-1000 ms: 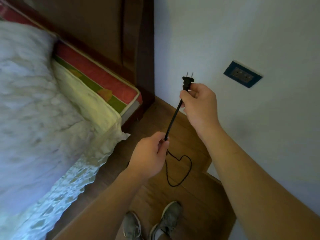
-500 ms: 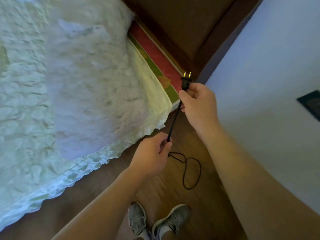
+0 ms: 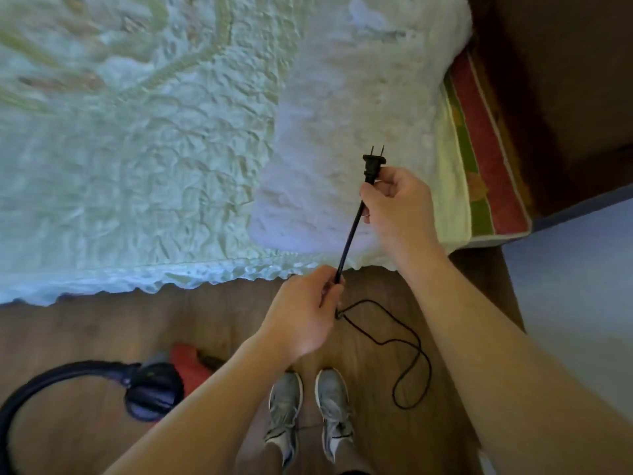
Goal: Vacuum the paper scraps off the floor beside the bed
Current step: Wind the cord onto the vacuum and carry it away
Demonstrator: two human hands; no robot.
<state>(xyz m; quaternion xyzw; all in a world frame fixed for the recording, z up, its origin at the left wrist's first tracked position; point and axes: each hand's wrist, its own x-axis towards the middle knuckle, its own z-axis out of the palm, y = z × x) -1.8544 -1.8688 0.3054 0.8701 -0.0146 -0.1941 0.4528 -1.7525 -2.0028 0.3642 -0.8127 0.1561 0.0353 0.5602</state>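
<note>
Looks like the view has swung off the wall since a second ago: the socket's out of shot now, and the vacuum (image 3: 154, 389) has come into view. It sits on the floor (image 3: 85, 337) at lower left, dark body with something red behind it, and its hose (image 3: 51, 375) curves off toward the left edge. The plug (image 3: 374, 164) is up over the edge of the bed (image 3: 137, 166), prongs pointing up. The grip is the same as before: right hand (image 3: 397, 204) curled round the cord (image 3: 351, 234) just under the plug, left hand (image 3: 301, 317) pinching it lower down, so the stretch between them is straight. The rest drops into a loose loop on the floor beside the right shoe (image 3: 330, 409). Can't spot any paper scraps in this shot. So I'd say this is still setup: power not hooked up, no vacuuming started. Next move probably means turning back to the wall (image 3: 575, 269) on the right, finding the socket, and lining both prongs up square, with enough slack left in that loop.
</note>
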